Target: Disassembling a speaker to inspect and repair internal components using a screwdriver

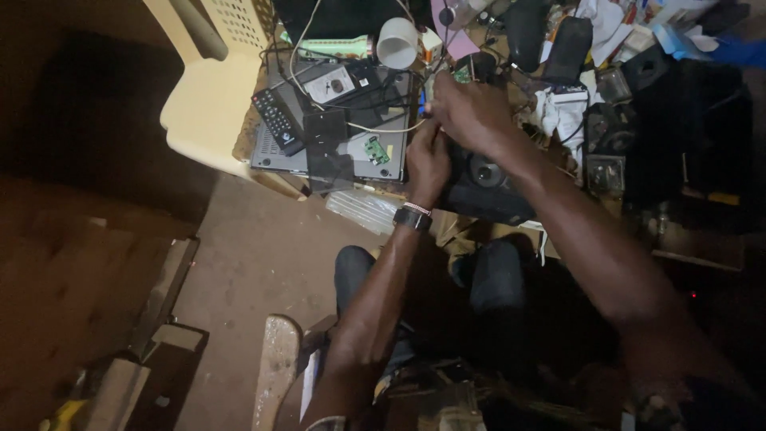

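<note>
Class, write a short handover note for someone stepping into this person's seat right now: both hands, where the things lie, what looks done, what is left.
Left hand: grips the near-left edge of the black speaker unit on the cluttered table; watch on that wrist.
Right hand: fingers pinched at the unit's top edge, beside a white cable; what they pinch is hidden.
Nearby: grey flat device carrying a remote and small green circuit board; white cup behind.
Done: unit on the table's front edge, in hand.
Left: cannot tell; the work spot is covered.
</note>
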